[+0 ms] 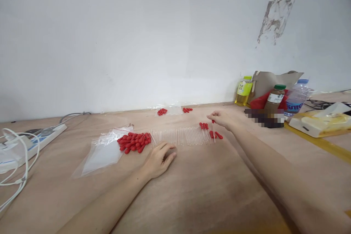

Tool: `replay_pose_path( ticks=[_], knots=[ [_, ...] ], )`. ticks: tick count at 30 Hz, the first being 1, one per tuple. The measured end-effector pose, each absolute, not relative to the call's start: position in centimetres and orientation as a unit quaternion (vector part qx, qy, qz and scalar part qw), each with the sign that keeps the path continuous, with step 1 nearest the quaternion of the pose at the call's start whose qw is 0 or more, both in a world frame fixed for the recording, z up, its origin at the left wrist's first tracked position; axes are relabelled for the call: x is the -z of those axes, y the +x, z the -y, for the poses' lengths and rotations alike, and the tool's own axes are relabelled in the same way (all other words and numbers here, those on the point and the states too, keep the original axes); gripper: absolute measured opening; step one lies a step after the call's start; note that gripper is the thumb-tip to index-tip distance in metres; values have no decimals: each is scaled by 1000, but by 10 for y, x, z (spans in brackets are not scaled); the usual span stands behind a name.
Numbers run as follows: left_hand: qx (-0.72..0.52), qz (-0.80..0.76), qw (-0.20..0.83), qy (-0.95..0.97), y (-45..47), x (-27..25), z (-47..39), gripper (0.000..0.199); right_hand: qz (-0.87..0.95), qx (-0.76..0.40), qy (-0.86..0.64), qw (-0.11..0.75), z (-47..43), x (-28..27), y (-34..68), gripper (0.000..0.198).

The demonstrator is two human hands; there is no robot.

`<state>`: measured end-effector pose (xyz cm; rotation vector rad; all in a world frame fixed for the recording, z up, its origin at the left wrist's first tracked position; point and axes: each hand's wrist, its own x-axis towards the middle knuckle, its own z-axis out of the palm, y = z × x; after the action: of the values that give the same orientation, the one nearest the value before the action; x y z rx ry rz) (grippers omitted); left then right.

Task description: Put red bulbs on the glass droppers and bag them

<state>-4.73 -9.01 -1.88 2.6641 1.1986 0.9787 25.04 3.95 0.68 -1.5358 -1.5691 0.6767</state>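
My right hand (pixel 218 117) pinches a dropper by its red rubber bulb (pixel 213 121); its thin clear tube hangs downward at the right end of a row of clear tubes (pixel 178 136). Several red bulbs (pixel 203 126) sit on tube ends at that side, and a loose red bulb (pixel 218 135) lies beside them. Palm down on the table, my left hand (pixel 160 159) is open with fingers slightly bent and thumb apart, near the left part of the row. A pile of red bulbs (pixel 134 142) lies just left of it.
Clear plastic bags (pixel 101 155) lie left of the pile. Two small groups of red bulbs (pixel 162 112) rest by the wall on clear plastic. A power strip (pixel 35 146) with white cables is at far left. Bottles (pixel 274 98), a grey bag (pixel 276 77) and a tissue pack (pixel 322 120) stand right.
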Motion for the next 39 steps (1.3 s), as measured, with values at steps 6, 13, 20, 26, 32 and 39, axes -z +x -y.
replay_pose_path(
  ticks=[6,13,20,26,32,39],
  knots=[
    [-301,-394,38,868,-48,18,91,19,644,-231,-632,365,-54,19,234,25],
    [-313,-384,32,868,-48,17,91,17,659,-110,-679,304,-43,14,251,32],
    [-308,-432,-30,847,-44,18,91,11,666,-125,-697,233,-2,23,282,34],
    [-283,-517,-108,800,-42,14,86,19,637,-149,-722,225,7,29,278,39],
    [-232,-616,-84,748,-18,4,56,13,624,-163,-728,235,4,30,280,39],
    [-211,-647,-74,729,23,8,27,18,642,-96,-634,420,13,39,268,35]
  ],
)
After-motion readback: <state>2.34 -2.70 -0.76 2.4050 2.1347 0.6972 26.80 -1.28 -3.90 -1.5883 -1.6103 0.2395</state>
